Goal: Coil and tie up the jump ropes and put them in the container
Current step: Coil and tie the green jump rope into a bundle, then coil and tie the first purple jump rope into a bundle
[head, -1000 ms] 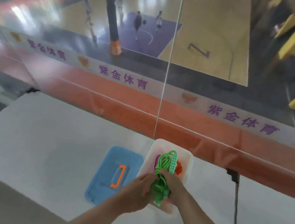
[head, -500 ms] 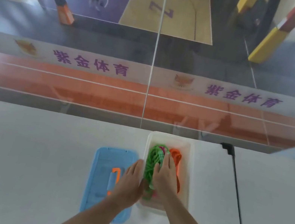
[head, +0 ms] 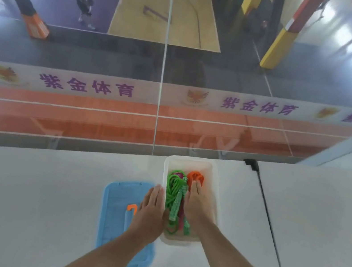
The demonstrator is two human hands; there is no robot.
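— Where are the ropes?
— The green rope [head: 173, 194] lies coiled in the white bin [head: 215, 182] on the table [head: 19, 188], with an orange rope [head: 195, 177] beside it.
— And the hands?
— The right hand [head: 195, 205] lies flat in the bin, fingers straight, tips on the orange rope. The left hand [head: 150, 211] is flat too, gripping nothing, over the bin's left rim and the blue lid [head: 113, 216]

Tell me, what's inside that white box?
The white box holds a coiled green jump rope, an orange one and something purple beneath. The right hand covers the box's right side, hiding whatever lies under it.
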